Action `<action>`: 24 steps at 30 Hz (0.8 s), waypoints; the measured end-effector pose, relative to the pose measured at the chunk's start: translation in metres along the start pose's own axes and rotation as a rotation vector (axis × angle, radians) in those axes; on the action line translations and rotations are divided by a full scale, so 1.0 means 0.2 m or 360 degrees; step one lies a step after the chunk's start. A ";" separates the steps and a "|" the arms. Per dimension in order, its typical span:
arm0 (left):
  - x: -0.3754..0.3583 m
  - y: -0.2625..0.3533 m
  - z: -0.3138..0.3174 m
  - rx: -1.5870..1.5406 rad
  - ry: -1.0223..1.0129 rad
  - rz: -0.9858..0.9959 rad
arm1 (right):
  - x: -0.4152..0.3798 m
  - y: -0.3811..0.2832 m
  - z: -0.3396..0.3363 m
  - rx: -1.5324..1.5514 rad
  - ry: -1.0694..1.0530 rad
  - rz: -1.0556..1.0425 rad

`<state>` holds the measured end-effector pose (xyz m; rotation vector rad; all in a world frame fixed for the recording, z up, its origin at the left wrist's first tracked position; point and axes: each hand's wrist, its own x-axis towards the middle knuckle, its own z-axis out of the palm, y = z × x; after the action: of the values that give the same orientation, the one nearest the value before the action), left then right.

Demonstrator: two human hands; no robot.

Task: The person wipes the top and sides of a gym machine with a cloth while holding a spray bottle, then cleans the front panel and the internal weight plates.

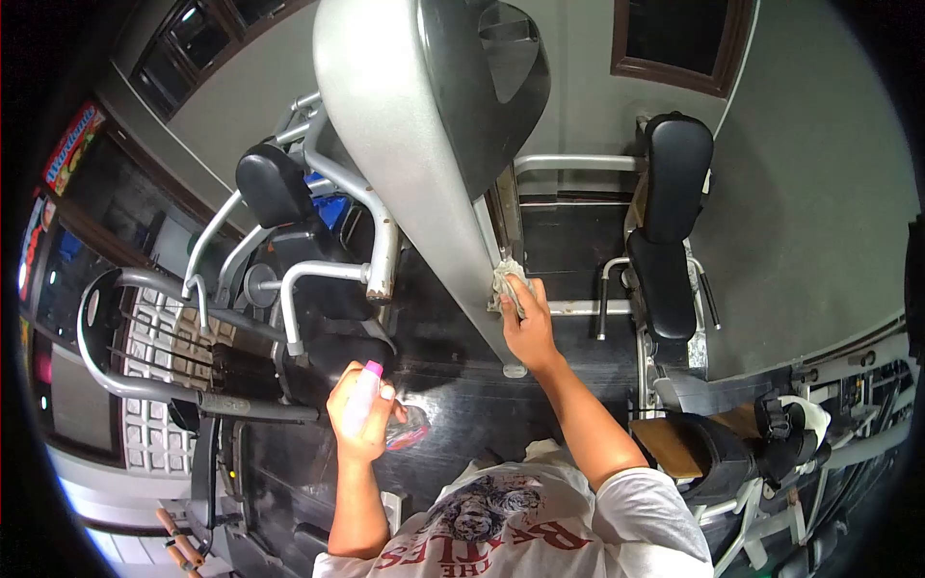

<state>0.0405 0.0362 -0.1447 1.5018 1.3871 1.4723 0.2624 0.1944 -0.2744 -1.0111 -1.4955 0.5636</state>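
A crumpled grey-white cloth point(505, 287) is held under the fingers of my right hand point(527, 323), pressed against the lower part of a tall silver machine frame point(424, 144). In my left hand point(358, 414), at lower centre-left, is a spray bottle with a pink and white top point(366, 393); its clear body point(409, 430) shows beside the fingers, with a coloured label. The bottle is apart from the frame.
A machine with a black padded seat point(273, 185) and silver bars stands at the left. Another black padded bench point(674, 183) is at the right. Weight equipment with a wooden board point(672, 447) and black straps fills the lower right.
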 end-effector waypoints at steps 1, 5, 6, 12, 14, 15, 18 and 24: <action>-0.01 0.00 0.02 -0.0001 0.0016 -0.0013 | -0.02 0.05 0.01 0.0021 -0.0009 0.0007; -0.05 -0.03 0.10 0.0031 0.0104 -0.0086 | -0.07 0.16 0.03 0.0110 -0.0069 0.0076; -0.07 -0.05 0.11 0.0049 0.0130 -0.0108 | -0.09 0.19 0.04 0.0145 -0.0073 0.0097; -0.16 -0.19 0.13 0.0151 0.0146 -0.0128 | -0.22 0.40 0.05 0.0068 -0.0189 0.0178; -0.16 -0.17 0.16 0.0137 0.0208 -0.0234 | -0.29 0.48 0.06 0.0043 -0.0223 0.0257; -0.16 -0.17 0.17 0.0128 0.0238 -0.0285 | -0.31 0.52 0.07 0.0014 -0.0228 0.0284; -0.13 -0.19 0.22 0.0186 0.0193 -0.0246 | -0.37 0.60 0.09 -0.0065 -0.0246 0.0304; -0.09 -0.18 0.29 0.0157 0.0164 -0.0260 | -0.46 0.73 0.13 -0.0001 -0.0164 0.0247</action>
<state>0.0883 0.0434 -0.1954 1.3516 1.6249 1.4146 0.2713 0.1969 -0.4489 -1.1193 -1.5152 0.7355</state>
